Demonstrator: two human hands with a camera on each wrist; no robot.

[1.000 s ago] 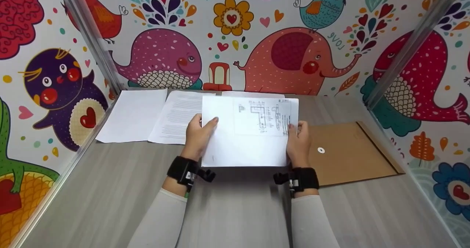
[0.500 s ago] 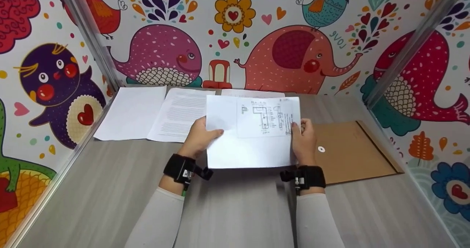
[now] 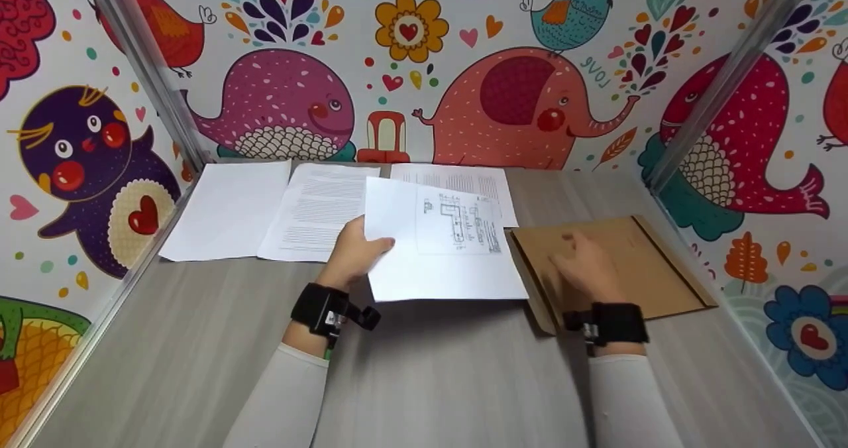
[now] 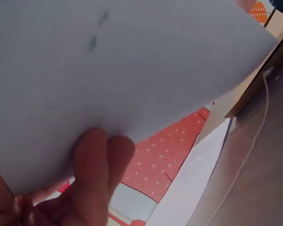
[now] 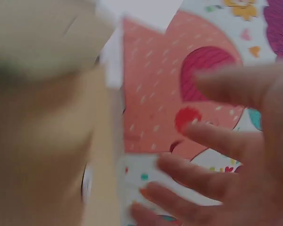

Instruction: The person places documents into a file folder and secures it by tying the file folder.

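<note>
My left hand (image 3: 354, 252) pinches the left edge of a white sheet of paper (image 3: 437, 279), its thumb on top. The sheet bears a printed technical drawing and is held tilted above the table. In the left wrist view, fingers (image 4: 92, 165) press against the back of the paper (image 4: 141, 61). My right hand (image 3: 586, 266) is over a brown kraft document envelope (image 3: 656, 256), off the sheet. The right wrist view shows that hand (image 5: 236, 150) blurred, fingers spread and nothing between them, beside the envelope (image 5: 42, 155). A flap stands along the envelope's left side.
Three white papers lie along the back of the grey table: a blank left sheet (image 3: 228, 213), a printed middle sheet (image 3: 318, 213) and a printed right sheet (image 3: 500, 193). A string (image 4: 247, 155) hangs from the envelope. Patterned walls (image 3: 411, 83) enclose the table.
My right hand has let go of the sheet's right edge and moved right, over the envelope. The left hand keeps the sheet, which now tilts, uncovering more of the right printed paper and the envelope's flap.
</note>
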